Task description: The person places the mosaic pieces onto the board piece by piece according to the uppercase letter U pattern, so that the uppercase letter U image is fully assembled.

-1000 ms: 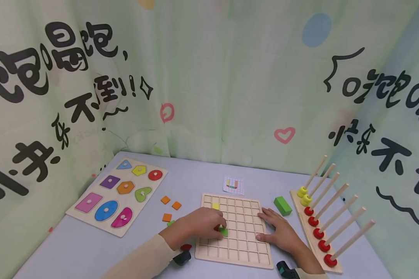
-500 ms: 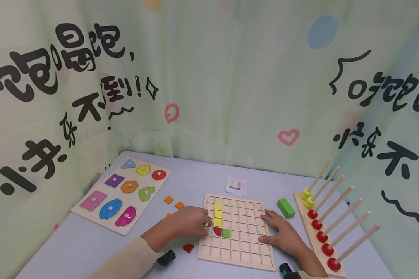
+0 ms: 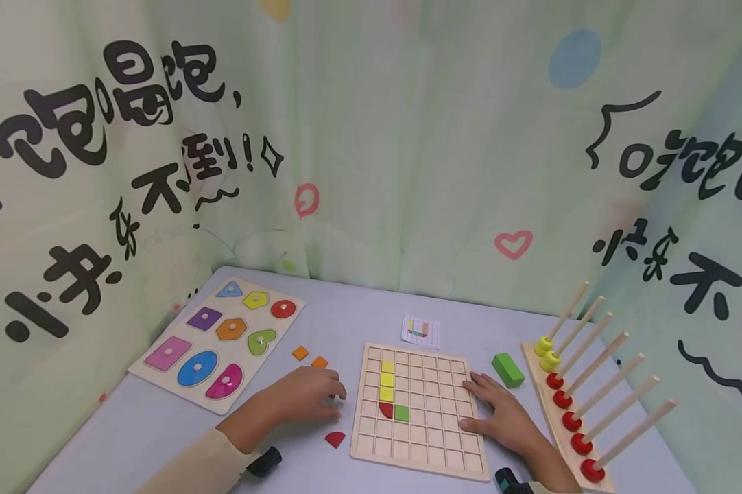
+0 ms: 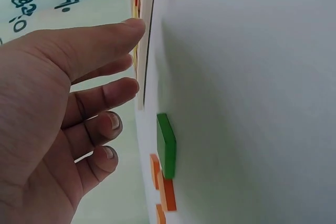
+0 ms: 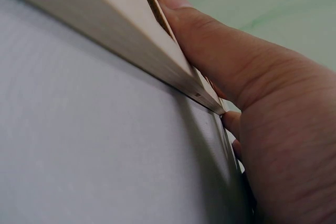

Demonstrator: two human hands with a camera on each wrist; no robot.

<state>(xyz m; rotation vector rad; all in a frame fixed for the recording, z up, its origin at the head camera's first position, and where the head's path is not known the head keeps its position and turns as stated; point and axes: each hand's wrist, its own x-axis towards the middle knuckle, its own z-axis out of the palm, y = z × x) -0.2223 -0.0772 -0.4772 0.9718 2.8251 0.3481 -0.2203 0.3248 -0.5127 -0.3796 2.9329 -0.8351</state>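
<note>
My left hand (image 3: 300, 396) hovers left of the gridded wooden board (image 3: 433, 436), fingers loosely bent and holding nothing. Below its fingertips in the left wrist view lie a green tile (image 4: 166, 148) and several orange tiles (image 4: 167, 192). My right hand (image 3: 497, 412) rests on the board's right edge, thumb on top and fingers spread along the side. Set in the grid are a column of yellow squares (image 3: 387, 379), a red quarter-round tile (image 3: 386, 410) beneath them and a green square (image 3: 401, 413) beside it. A loose red tile (image 3: 335, 439) lies left of the board.
A small printed pattern card (image 3: 420, 332) lies behind the board. To the right are a green block (image 3: 507, 370) and a peg stand (image 3: 540, 376) with tall pegs and yellow and red rings. A shape puzzle board (image 3: 201, 341) lies at the left.
My left hand has let go of the tiles at the grid and moved left off the board, uncovering the yellow, red and green tiles. The right hand stays on the edge.
</note>
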